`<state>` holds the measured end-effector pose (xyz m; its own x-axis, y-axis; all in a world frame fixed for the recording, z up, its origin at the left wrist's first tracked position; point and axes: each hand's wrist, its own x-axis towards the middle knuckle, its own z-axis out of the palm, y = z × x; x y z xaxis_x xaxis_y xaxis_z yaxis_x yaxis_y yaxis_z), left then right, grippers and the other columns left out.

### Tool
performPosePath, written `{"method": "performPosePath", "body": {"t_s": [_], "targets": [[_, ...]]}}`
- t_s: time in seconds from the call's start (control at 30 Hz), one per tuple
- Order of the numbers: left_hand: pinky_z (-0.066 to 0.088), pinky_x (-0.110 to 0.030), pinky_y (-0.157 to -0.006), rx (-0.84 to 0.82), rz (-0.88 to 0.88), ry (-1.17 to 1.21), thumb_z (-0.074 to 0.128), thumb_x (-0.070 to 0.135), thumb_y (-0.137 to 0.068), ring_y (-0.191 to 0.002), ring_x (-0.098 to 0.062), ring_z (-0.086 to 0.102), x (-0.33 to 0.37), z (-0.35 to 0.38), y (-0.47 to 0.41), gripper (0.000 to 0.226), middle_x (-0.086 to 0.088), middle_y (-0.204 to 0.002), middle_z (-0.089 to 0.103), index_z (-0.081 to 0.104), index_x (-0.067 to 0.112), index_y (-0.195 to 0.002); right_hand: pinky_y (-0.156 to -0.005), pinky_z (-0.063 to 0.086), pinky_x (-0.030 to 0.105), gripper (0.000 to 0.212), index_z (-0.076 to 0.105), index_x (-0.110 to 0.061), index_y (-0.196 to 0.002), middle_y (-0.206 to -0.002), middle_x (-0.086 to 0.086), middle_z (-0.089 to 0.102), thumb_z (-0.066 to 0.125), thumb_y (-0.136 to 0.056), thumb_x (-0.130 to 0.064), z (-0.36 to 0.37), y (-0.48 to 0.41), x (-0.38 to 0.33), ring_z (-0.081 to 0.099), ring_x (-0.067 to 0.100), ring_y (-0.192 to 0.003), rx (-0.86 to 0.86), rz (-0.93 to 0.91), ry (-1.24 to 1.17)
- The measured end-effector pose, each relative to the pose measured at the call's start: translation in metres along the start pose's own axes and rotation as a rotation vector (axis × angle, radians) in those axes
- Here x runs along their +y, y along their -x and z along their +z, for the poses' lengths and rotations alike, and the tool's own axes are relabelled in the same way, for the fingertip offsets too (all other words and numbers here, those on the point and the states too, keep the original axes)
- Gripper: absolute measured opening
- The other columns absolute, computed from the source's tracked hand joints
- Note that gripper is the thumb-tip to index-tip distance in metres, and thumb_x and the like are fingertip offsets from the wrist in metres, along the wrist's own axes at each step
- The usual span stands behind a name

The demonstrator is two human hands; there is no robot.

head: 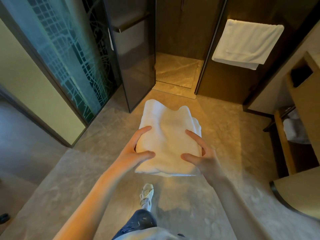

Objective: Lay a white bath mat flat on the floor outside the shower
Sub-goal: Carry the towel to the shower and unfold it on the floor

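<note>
A folded white bath mat is held in the air in front of me, above the stone floor. My left hand grips its left side, with the thumb and a finger on top. On the mat's right side my right hand holds it the same way. The shower's entrance lies straight ahead, past the mat, with its dark glass door swung open on the left.
A white towel hangs on the wall right of the shower. A patterned glass panel stands at the left. Wooden furniture and a curved counter line the right side. My foot in a white shoe is on the floor below the mat.
</note>
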<state>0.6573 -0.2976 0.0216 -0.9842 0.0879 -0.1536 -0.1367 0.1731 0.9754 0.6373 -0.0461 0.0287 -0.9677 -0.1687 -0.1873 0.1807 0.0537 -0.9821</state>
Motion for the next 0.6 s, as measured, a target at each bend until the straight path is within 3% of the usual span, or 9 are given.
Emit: {"method": "performPosePath", "body": {"t_s": [0.17,0.3,0.5,0.6], "targets": [[0.054,-0.025,-0.08,-0.036,0.009,0.011,0.075,0.021,-0.068,-0.106,0.006,0.056,0.01,-0.05,-0.092,0.078,0.041,-0.12,0.047,0.044,0.054,-0.132,-0.069,0.053,0.017,0.074,0.066,-0.041,-0.122,-0.097,-0.016,0.072,0.077,-0.069,0.009,0.023,-0.091,-0.019,0.066,0.001,-0.088,0.05,-0.011,0.011],[0.051,-0.029,-0.089,-0.048,0.006,-0.005,0.075,0.019,-0.064,-0.113,0.001,0.054,0.024,-0.088,-0.162,0.079,0.03,-0.128,0.049,0.047,0.054,-0.129,-0.073,0.054,0.02,0.074,0.066,-0.043,-0.122,-0.113,-0.011,0.069,0.078,-0.069,0.008,0.04,-0.156,-0.039,0.066,0.004,-0.097,0.095,-0.023,-0.002],[0.047,-0.03,-0.093,-0.077,0.017,-0.058,0.077,0.034,-0.057,-0.121,-0.002,0.048,0.035,-0.119,-0.245,0.079,0.024,-0.137,0.045,0.047,0.058,-0.126,-0.069,0.054,0.017,0.072,0.065,-0.046,-0.121,-0.102,-0.024,0.069,0.079,-0.07,0.003,0.044,-0.23,-0.06,0.065,-0.002,-0.09,0.127,-0.019,0.022],[0.045,-0.02,-0.089,-0.107,0.024,-0.049,0.076,0.04,-0.054,-0.119,0.006,0.047,0.037,-0.123,-0.282,0.077,0.032,-0.132,0.046,0.047,0.06,-0.123,-0.069,0.054,0.016,0.072,0.063,-0.04,-0.125,-0.105,-0.021,0.068,0.078,-0.072,0.005,0.039,-0.263,-0.066,0.065,-0.005,-0.088,0.124,-0.01,0.018]]}}
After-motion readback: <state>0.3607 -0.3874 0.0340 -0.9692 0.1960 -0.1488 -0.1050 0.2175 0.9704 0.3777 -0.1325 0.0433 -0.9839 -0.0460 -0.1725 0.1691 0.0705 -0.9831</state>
